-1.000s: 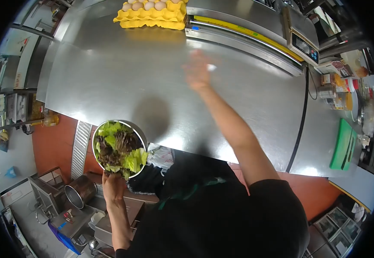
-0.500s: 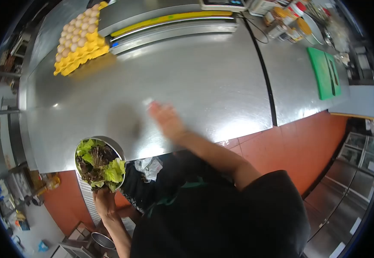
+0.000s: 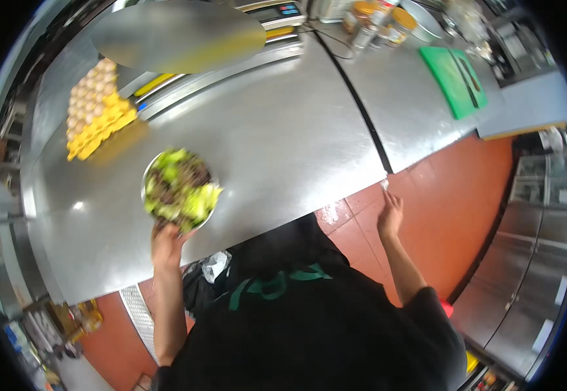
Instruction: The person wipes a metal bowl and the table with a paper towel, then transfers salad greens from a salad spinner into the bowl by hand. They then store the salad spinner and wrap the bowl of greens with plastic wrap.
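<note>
My left hand [image 3: 167,247] grips the near edge of a round metal bowl [image 3: 144,188], holding it over the left part of the steel worktable. Green and dark red lettuce leaves [image 3: 180,186] fill the bowl to above its rim. Out to the right, my right hand [image 3: 391,214] is just past the table's front edge, above the floor. Its fingers are closed on a small white piece [image 3: 384,185] at the fingertips, too small to name.
Yellow trays of eggs [image 3: 98,111] stand at the back left. A scale [image 3: 282,13] and an oval metal surface [image 3: 179,36] are at the top. Seasoning jars [image 3: 397,27] and a green cutting board [image 3: 451,81] with knives lie to the right along the steel worktable [image 3: 264,150].
The bowl of lettuce has moved from beside the table's front edge to over the tabletop. My right hand has swung from mid-table out to the right, beyond the edge. The view has turned.
</note>
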{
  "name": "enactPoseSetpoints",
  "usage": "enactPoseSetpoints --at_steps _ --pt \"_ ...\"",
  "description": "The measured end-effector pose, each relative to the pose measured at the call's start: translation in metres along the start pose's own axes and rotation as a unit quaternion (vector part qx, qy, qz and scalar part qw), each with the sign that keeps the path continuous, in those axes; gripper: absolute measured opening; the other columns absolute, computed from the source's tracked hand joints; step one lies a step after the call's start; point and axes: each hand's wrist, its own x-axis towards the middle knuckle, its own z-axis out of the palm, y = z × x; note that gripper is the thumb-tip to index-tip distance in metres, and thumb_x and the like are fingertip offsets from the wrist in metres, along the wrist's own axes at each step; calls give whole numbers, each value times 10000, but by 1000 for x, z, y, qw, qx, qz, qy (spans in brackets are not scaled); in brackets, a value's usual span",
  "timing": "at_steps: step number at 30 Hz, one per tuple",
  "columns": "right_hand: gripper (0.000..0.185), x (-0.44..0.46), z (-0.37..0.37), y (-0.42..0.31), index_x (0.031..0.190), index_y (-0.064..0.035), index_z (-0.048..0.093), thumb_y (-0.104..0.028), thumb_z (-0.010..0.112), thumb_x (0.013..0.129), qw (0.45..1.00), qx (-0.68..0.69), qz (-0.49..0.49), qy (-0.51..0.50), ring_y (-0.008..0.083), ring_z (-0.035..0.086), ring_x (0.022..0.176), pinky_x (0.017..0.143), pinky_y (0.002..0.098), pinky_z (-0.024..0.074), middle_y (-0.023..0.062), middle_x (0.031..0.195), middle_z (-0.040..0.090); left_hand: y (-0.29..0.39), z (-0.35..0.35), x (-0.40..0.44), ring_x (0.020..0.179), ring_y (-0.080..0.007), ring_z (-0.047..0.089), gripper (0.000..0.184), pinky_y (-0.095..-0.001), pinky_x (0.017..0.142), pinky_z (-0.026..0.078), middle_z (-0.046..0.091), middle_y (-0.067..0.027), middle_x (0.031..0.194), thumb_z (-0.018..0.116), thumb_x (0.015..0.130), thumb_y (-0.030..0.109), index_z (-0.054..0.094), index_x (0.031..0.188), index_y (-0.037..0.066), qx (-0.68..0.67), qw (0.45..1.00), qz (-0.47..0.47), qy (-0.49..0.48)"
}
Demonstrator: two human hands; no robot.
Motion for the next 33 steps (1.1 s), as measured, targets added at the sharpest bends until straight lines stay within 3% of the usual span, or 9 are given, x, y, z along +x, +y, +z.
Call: enactPoseSetpoints --at_steps 2,6,8,10,15,18,22,26,33 --pt "448 -6 -22 -20 1165 -58 623 91 480 768 991 107 83 9 290 558 1003 907 348 451 118 1114 635 -8 11 25 1175 -363 512 620 -626 902 462 495 -166 1286 523 745 -56 358 1337 20 7 1000 -18 -1" --pt "402 24 -47 -69 1144 -41 634 90 475 798 943 287 169 3 257 590 947 870 316 464 134 1051 651 -14 62 54 996 -355 610 552 -601 793 541 556 -156 1102 424 767 -89 349 1306 0 65 996 -46 30" --pt "370 36 -54 -112 1106 -32 649 105 482 805 880 461 -7 -115 222 598 926 824 296 467 136 1013 654 -18 72 65 1054 -355 593 581 -573 792 554 537 -176 1196 451 762 -69 342 1327 12 46 998 -39 -1" --pt "380 42 -78 -176 1102 -39 649 124 498 794 833 438 -172 -291 250 604 905 825 324 480 115 1033 655 -15 80 74 1109 -353 567 649 -527 808 563 499 -176 1274 513 741 -23 313 1357 20 75 995 -42 -46" --pt "388 -15 -31 -337 1053 -50 647 118 547 719 603 430 -565 -365 303 612 915 816 377 507 110 1030 654 12 68 62 1062 -342 560 858 -488 808 562 417 -259 1307 603 779 -35 71 1451 -21 79 992 -90 -48" --pt "369 -90 16 -404 1185 -99 589 -171 617 824 469 365 -681 -427 311 489 1173 896 414 473 138 1217 550 22 52 30 1124 -310 523 837 -423 831 549 374 -260 1352 644 760 2 191 1462 44 143 990 -21 7" --pt "406 -95 2 -420 1227 -111 564 -307 589 873 525 314 -703 -363 329 458 1215 916 463 458 104 1365 443 23 -6 -29 1216 -302 474 577 -412 909 502 411 -208 1363 588 817 62 422 1368 38 137 983 79 93" --pt "249 4 -24 -348 1054 -59 659 -230 581 890 603 337 -544 -477 276 607 1001 855 377 490 107 1073 653 -4 -44 -55 1125 -246 544 436 -354 873 490 533 -152 1266 596 857 117 526 1270 -2 124 969 93 191" --pt "104 99 -51 -164 911 -51 694 -117 629 865 874 290 -229 -317 229 678 790 688 314 561 102 894 686 -17 -29 -30 815 -168 643 279 -269 765 483 683 -87 883 633 886 234 657 1028 -5 175 950 128 223"
